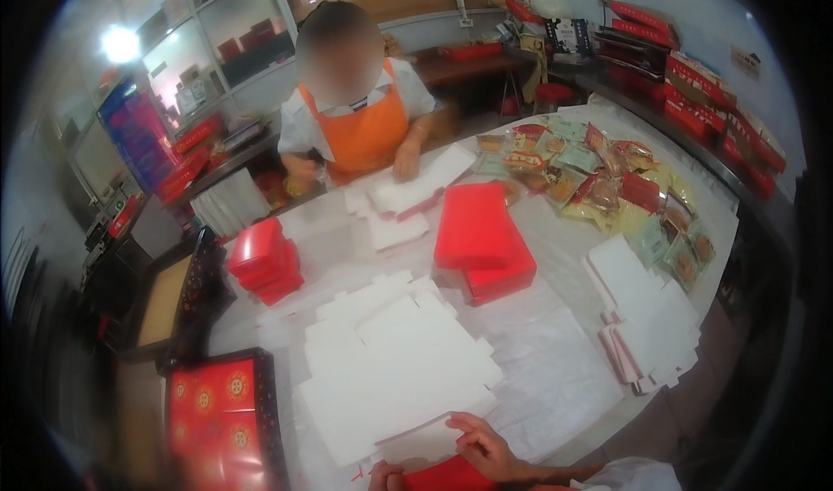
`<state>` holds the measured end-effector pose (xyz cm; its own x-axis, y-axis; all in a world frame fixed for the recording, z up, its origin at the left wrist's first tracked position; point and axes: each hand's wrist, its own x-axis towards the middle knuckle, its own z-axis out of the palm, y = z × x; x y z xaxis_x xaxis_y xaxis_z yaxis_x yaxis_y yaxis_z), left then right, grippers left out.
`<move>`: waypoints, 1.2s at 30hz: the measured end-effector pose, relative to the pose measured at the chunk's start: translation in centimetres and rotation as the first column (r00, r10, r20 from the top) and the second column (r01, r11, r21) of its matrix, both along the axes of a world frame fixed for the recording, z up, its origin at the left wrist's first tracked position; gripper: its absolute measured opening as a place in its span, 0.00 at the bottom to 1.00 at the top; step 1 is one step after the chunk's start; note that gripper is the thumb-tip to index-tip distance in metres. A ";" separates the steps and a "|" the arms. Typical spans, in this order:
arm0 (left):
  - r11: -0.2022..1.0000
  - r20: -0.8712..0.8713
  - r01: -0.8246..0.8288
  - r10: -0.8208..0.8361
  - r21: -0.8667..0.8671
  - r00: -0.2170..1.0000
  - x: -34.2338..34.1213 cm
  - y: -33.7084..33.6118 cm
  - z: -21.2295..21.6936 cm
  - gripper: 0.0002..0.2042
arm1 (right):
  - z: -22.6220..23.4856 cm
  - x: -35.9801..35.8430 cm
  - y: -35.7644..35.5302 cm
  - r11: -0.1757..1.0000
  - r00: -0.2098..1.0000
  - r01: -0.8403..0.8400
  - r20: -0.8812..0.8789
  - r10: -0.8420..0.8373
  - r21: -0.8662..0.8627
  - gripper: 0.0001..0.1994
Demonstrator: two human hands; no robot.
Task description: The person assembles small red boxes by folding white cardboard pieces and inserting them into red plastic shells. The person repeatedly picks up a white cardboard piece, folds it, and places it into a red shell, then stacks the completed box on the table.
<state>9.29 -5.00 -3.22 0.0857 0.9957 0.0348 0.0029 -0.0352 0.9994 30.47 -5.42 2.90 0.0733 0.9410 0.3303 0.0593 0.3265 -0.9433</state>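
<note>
At the lower edge, a carton [447,476] with a red face and a raised white flap lies between my hands, partly cut off by the picture's edge. My right hand [486,450] curls its fingers on the carton's right side, by the flap. Only the knuckles of my left hand [386,475] show, bent against the carton's left corner. Just beyond lies a spread stack of flat white carton blanks [390,348]. Red closed boxes [473,226] are stacked farther back, with smaller red boxes [260,257] to the left.
A black-rimmed tray [269,404] of red patterned boxes stands at left. Wrapped pastries [599,174] are heaped at the far right, above more folded white blanks [646,309]. Across the table [555,352], a person in an orange apron [360,140] handles white cartons [416,183].
</note>
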 end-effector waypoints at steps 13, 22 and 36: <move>0.994 0.008 -0.057 0.056 0.092 0.998 -1.0 0.7 -1.4 0.26 | 0.0 -1.0 -1.1 0.951 0.912 -0.116 -0.409 -0.012 -0.286 0.07; 1.000 -0.380 -0.010 0.014 0.012 0.925 1.2 1.0 5.9 0.25 | -0.7 -1.4 -0.5 0.990 0.903 -0.030 -0.428 -0.032 -0.137 0.13; 0.995 -0.090 -0.097 0.099 0.035 0.991 1.5 -0.2 6.3 0.04 | 1.1 -1.9 -0.2 0.935 0.958 -0.007 -0.270 -0.096 -0.356 0.03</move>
